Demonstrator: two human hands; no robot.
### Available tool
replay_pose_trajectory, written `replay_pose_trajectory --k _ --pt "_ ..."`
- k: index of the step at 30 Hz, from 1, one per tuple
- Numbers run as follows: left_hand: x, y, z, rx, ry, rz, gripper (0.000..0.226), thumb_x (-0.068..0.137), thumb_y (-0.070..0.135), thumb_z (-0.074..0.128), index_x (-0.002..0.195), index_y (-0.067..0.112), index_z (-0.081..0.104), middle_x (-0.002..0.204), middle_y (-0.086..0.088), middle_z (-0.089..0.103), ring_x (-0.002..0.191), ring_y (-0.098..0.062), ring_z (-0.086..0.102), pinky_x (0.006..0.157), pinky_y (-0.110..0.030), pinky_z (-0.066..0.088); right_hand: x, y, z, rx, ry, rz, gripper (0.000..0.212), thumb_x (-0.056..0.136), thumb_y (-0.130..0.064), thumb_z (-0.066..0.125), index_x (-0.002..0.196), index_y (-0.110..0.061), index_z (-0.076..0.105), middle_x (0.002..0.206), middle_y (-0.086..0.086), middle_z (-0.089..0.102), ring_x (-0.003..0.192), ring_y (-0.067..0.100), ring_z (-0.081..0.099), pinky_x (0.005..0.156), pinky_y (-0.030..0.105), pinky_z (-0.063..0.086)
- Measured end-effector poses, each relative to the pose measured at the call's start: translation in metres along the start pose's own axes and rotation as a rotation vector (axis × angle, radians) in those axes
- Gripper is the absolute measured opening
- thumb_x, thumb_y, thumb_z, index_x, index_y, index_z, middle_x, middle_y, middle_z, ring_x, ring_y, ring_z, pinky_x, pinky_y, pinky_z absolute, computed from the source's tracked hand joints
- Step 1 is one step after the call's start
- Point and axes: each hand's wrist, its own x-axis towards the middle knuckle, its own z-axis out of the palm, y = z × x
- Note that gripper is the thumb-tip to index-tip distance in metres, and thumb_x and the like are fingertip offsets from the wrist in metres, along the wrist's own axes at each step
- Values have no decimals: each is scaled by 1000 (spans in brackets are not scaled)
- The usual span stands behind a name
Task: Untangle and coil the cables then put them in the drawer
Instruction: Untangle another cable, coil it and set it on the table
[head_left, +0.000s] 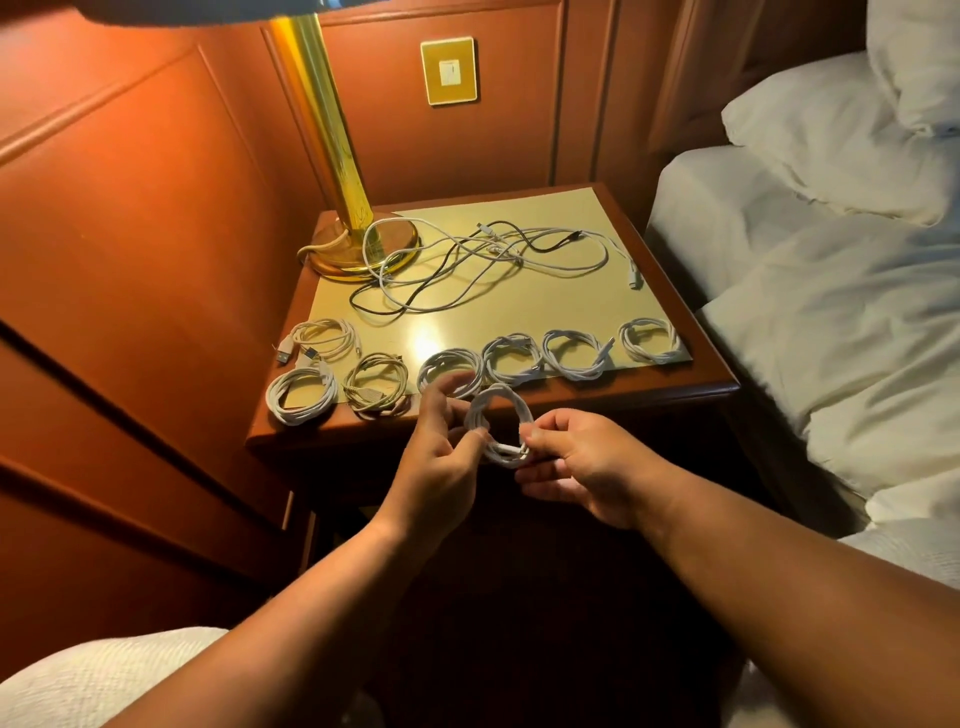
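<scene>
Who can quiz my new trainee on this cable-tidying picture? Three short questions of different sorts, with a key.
1. True or false: every cable is already coiled.
2. The coil in hand is held by: A) left hand only, B) right hand only, C) both.
3. How many finished coils lie on the nightstand?

Key: 1. False: a tangle lies beside the lamp base. 2. C. 3. Seven.
</scene>
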Motion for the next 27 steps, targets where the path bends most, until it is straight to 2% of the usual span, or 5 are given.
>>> replay_pose_trajectory --k 4,11,14,22,27 --pt "-1 3 -1 51 -95 13 53 95 -6 48 134 31 43 97 -9 55 81 -6 60 81 -25 52 -11 -6 -2 -89 -11 -29 18 100 -21 55 111 -9 63 92 11 68 83 23 69 71 35 58" --pt "-6 21 3 64 -136 -32 40 95 -6 53 121 25 52 98 -7 62 87 -18 67 81 -28 57 -32 -24 -3 -299 50 -104 14 100 -23 55 107 -15 64 101 11 64 91 23 65 73 36 61" --pt "1 32 0 273 -153 -22 30 94 8 61 120 22 57 105 1 62 93 -9 65 76 -19 56 -38 -36 -9 -309 119 -139 3 98 -20 59 100 -20 61 108 11 61 94 25 66 72 37 62" --pt "53 47 1 693 -163 31 11 93 23 64 103 28 66 101 9 68 89 -11 65 78 -36 59 -27 -77 -50 -620 420 -306 13 95 -30 63 90 -19 64 100 6 71 94 23 67 86 42 54" --pt "94 52 23 821 -229 77 12 96 19 60 102 29 64 103 8 66 89 -9 64 75 -32 60 -3 -102 -91 -686 578 -302 34 91 -31 69 118 -11 63 114 8 66 92 18 56 77 25 40"
